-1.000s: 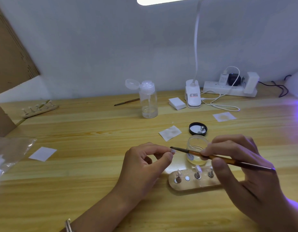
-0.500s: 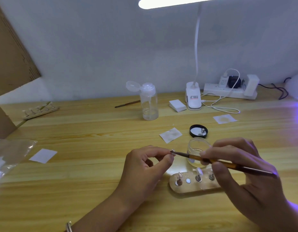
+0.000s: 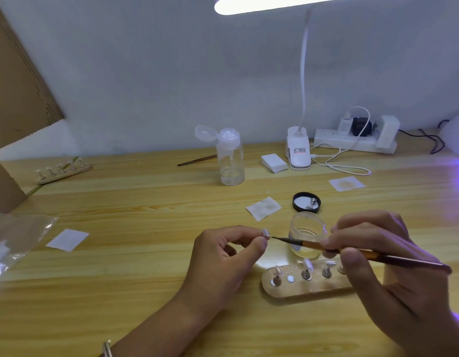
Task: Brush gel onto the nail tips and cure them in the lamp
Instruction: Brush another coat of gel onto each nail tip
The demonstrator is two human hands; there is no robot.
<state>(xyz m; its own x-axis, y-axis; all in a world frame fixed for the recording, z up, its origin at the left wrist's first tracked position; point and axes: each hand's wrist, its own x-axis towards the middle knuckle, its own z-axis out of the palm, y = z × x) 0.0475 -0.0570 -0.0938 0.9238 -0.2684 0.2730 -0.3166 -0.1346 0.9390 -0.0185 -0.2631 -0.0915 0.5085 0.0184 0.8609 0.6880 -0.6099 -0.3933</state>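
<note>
Your left hand (image 3: 223, 261) is at the counter's (image 3: 135, 266) centre, thumb and forefinger pinching one clear nail tip (image 3: 266, 233) above the wood, the other fingers curled under. Your right hand (image 3: 393, 284), at 3 o'clock of the left, grips the brush (image 3: 300, 242) like a pen; its dark point aims toward 9 o'clock and touches or almost touches the tip's edge, too fine to tell which. The open gel jar (image 3: 307, 226) stands just behind the brush, at 12 o'clock of the wooden holder (image 3: 295, 291), which lies at 6 o'clock of the brush and carries further tips (image 3: 307, 264) on small pegs, its right end hidden by your right hand. The black lid (image 3: 306, 202) lies upturned at 12 o'clock of the jar, a wipe (image 3: 264, 208) at 10 o'clock. Farther back stand a clear bottle (image 3: 229, 161) with its cap flipped open, a second brush (image 3: 197, 160) lying at 9 o'clock of it, a desk lamp's base (image 3: 299, 150) and a power strip (image 3: 352, 145). Purple light falls on the counter at the far right edge.
</note>
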